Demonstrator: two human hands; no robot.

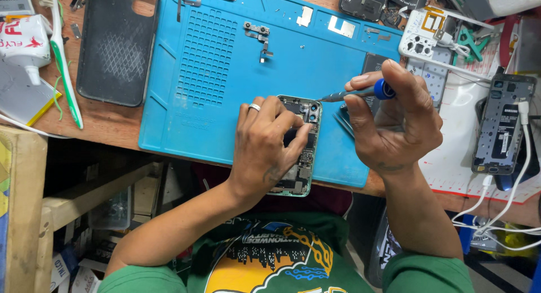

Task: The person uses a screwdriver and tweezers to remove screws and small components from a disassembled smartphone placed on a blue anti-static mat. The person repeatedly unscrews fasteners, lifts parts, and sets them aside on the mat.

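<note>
An opened phone [305, 152], its back off and its circuit boards showing, lies at the near edge of a blue repair mat [225, 101]. My left hand [265, 149], a ring on one finger, lies over the phone and holds it down with the fingertips on its upper part. My right hand [394, 124] grips a small screwdriver [360, 92] with a blue cap. The screwdriver's tip points left, close to the phone's top right corner near the camera lenses.
A black phone case [115, 45] lies left of the mat, beside a toothbrush [65, 62] and a glue tube [22, 42]. Small metal parts [259, 36] are scattered on the mat. Another opened phone [501, 124] with a white cable [521, 174] lies at right.
</note>
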